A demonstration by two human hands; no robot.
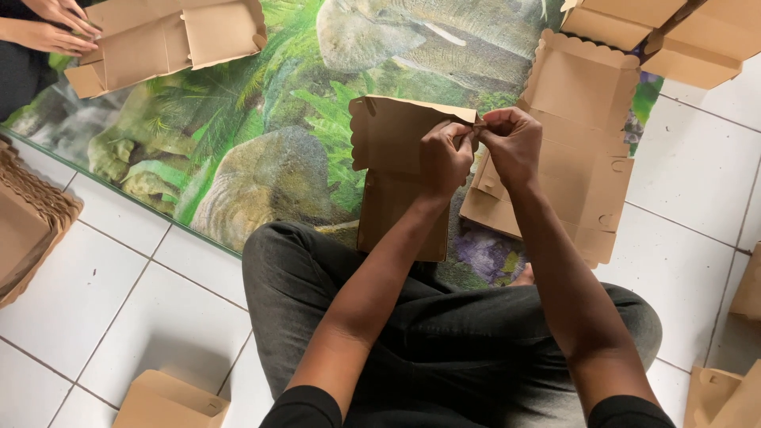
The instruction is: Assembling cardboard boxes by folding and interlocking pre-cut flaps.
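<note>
Both hands pinched on top corner of a flat brown cardboard box blank.
L hand & R hand meet fingertip to fingertip, clamped on the blank's upper edge; blank held upright above lap, over printed floor mat. Half-folded box just R of hands. Another person's hands on a box, top L.

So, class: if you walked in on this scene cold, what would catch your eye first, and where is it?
First, the two hands at centre, left hand and right hand, pinching the top corner of a brown card box blank. Under it lies a bright mat printed with green leaves and rocks. At top left, another person's hands work a second blank.
</note>
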